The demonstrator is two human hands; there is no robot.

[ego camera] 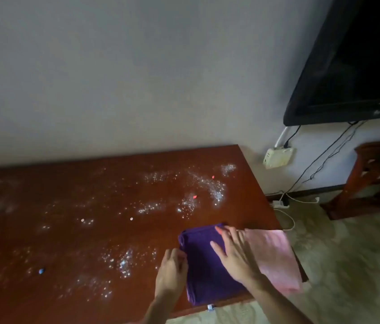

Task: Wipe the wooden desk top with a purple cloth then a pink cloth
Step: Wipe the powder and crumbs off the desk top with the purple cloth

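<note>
A folded purple cloth [204,270] lies at the desk's near right corner. Beside it on the right lies a folded pink cloth [275,258], reaching over the desk's right edge. My right hand [235,253] rests flat on the purple cloth with fingers spread. At that cloth's left edge, my left hand [172,270] has its fingers curled on the fold. The wooden desk top [72,206] is reddish brown and strewn with white glittering powder [207,185] and a few small coloured bits.
A grey wall runs behind the desk. A black TV [352,66] hangs at the upper right, with a wall socket [277,157] and cables below it. A wooden stand [375,174] is at far right. Patterned carpet [347,265] covers the floor.
</note>
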